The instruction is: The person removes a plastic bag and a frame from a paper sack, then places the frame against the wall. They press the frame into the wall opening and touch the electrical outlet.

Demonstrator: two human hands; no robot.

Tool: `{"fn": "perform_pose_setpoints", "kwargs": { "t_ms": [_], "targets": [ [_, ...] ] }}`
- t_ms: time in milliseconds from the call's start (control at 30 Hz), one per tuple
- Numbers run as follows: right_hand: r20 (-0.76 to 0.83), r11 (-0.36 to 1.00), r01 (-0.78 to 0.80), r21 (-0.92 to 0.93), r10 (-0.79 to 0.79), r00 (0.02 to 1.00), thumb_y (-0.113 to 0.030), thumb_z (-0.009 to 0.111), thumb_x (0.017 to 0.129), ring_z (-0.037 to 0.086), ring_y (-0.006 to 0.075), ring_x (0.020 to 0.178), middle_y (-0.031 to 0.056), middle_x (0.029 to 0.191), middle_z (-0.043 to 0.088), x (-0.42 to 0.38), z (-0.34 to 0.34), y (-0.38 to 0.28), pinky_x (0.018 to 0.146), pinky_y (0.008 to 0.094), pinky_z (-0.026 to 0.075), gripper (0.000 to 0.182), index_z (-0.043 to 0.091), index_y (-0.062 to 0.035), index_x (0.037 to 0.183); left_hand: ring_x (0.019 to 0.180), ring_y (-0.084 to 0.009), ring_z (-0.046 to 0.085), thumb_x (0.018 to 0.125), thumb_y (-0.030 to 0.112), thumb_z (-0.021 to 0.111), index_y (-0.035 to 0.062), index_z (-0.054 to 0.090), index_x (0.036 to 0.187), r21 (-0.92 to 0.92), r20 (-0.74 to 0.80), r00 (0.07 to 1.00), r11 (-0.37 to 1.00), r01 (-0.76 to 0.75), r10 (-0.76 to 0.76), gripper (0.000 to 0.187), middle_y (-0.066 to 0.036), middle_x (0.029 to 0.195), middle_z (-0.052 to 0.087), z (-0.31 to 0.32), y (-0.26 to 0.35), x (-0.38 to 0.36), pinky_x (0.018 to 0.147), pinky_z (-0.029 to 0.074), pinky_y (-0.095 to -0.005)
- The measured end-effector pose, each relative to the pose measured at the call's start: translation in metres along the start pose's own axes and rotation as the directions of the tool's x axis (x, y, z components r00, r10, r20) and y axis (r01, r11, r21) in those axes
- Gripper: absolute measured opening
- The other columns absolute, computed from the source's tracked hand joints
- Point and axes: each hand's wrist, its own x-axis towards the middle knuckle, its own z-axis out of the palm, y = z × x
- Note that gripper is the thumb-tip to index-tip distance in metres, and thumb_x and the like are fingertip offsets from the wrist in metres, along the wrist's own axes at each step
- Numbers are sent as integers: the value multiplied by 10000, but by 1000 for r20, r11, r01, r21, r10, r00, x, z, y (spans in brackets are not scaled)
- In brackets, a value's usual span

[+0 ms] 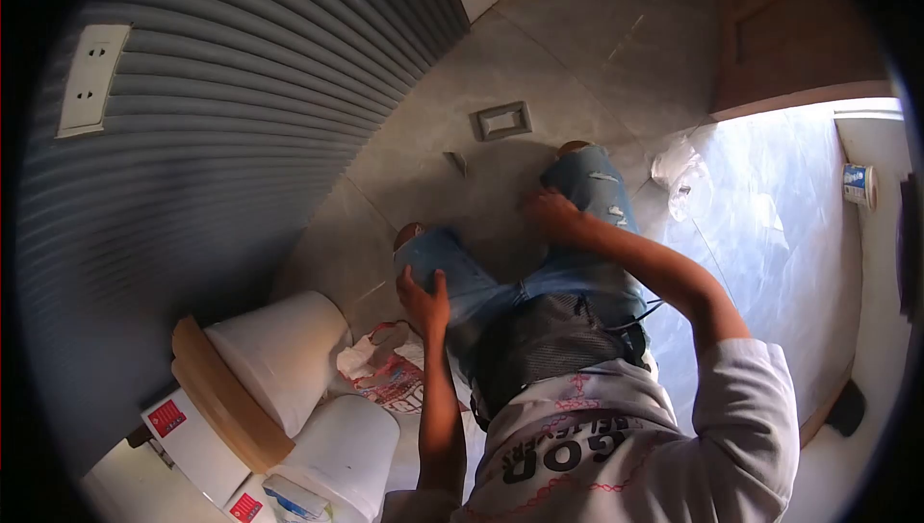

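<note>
My left hand (423, 302) rests at the left knee of my torn blue jeans (448, 268), with thumb and fingers apart and nothing in them. My right hand (553, 215) is over the inner side of the right knee. Its fingers look bent and lie in shadow, so I cannot make out whether they hold anything. On the tiled floor (404, 177) beyond my knees lies a grey rectangular frame (489, 132) with a light centre. A small thin grey piece (456, 163) lies nearer, to the left of it.
Left stands a ribbed grey wall (260, 90) with a white socket plate (94, 80). White buckets (279, 350), a curved brown strip (226, 393) and a printed plastic bag (385, 369) crowd my lower left. Clear plastic (681, 175) lies right, below a brown door (799, 32); a small tub (859, 186) is farther right.
</note>
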Motion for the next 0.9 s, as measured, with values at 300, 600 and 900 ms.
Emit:
{"fn": "perform_pose_setpoints", "kwargs": {
  "t_ms": [300,600,900],
  "targets": [
    [25,1000,-20,-15,21,999,-122,599,789,453,346,1187,206,1319,403,150,33,-51,950,461,403,323,588,-7,1090,1152,-390,437,812,317,626,-12,416,1242,-20,-18,1000,1000,8,-8,580,-229,1239,432,-1,-7,16,971,361,-446],
    [-107,949,-131,-287,105,989,-149,563,801,402,329,1207,153,1241,467,195,67,-39,902,443,410,287,632,-12,1044,1137,-391,420,799,289,631,9,416,1214,-70,-50,998,996,-53,49,545,-225,1202,436,-1,-15,16,968,338,-460],
    [-272,975,51,-215,-110,956,-147,570,768,450,277,1123,125,1191,494,155,85,-22,850,392,438,190,651,-34,897,1118,-390,434,794,275,637,16,416,1208,-92,-32,999,996,5,-8,536,-227,1188,437,0,-15,17,954,347,-461]
  ]
}}
